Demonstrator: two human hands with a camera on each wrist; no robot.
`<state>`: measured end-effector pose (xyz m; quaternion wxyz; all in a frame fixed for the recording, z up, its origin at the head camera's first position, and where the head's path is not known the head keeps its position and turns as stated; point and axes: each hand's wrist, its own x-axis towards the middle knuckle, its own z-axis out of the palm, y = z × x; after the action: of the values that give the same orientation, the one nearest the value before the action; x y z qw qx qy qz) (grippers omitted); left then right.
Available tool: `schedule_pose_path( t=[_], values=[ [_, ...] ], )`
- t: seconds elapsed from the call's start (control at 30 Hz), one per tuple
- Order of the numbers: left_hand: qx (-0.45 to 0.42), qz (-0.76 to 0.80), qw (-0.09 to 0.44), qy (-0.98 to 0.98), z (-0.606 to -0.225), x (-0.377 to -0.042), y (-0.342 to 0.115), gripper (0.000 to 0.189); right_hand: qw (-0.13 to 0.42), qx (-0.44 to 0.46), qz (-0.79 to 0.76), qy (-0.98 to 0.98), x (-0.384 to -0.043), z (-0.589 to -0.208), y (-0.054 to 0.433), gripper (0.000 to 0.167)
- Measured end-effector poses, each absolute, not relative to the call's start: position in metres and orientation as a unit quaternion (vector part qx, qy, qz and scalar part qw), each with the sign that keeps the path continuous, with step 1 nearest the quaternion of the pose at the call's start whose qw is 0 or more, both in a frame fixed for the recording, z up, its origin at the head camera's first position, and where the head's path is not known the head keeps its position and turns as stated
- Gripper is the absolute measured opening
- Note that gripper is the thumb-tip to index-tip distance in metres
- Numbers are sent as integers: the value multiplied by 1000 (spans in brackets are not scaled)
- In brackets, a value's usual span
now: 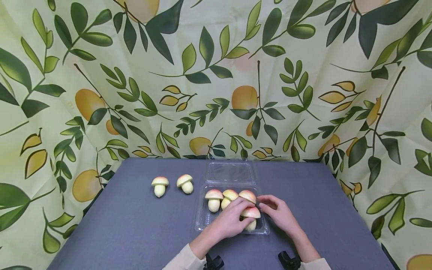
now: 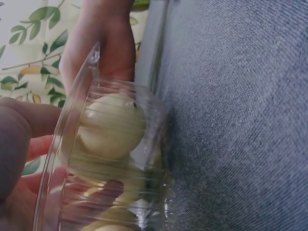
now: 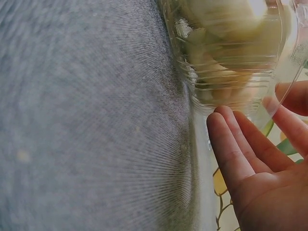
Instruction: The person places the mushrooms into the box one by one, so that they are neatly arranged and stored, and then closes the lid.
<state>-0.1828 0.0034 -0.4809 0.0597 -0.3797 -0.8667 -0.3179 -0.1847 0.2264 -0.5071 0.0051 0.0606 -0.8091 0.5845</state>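
A clear plastic clamshell box [image 1: 199, 221] lies on the table with its lid [image 1: 230, 172] folded back. Inside, a row of mushrooms with pale stems and pink-tinged caps includes a left one [image 1: 213, 206], a middle one [image 1: 230, 194] and a right one [image 1: 248, 195]. My left hand [image 1: 229, 221] reaches over the box and grips a front-right mushroom [image 1: 251, 213] between thumb and fingers. At the box's right side is my right hand [image 1: 278, 213]; its extended fingers [image 3: 231, 149] touch or nearly touch the ribbed wall [image 3: 226, 91]. My left hand partly hides the middle mushroom.
Two more mushrooms, one upright [image 1: 159, 186] and one tilted [image 1: 185, 184], sit on the grey table [image 1: 135, 225] left of the box. A leaf-patterned cloth [image 1: 216, 93] hangs behind and beside the table. Black wrist straps show at both sleeves.
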Motion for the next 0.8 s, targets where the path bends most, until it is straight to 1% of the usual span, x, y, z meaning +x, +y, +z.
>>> schedule_pose_path(
  t=[0.27, 0.63, 0.8],
  values=[
    [-375, -330, 57, -864, -483, -183, 1, 38, 3, 60, 591, -804, -185, -507, 225, 30],
    [-358, -323, 47, -875, -477, -182, -12, 32, 1, 56, 597, -800, -185, -507, 224, 29],
    [-356, -328, 59, -873, -470, -182, -22, 29, -2, 48, 598, -800, -185, -505, 224, 30]
  ],
)
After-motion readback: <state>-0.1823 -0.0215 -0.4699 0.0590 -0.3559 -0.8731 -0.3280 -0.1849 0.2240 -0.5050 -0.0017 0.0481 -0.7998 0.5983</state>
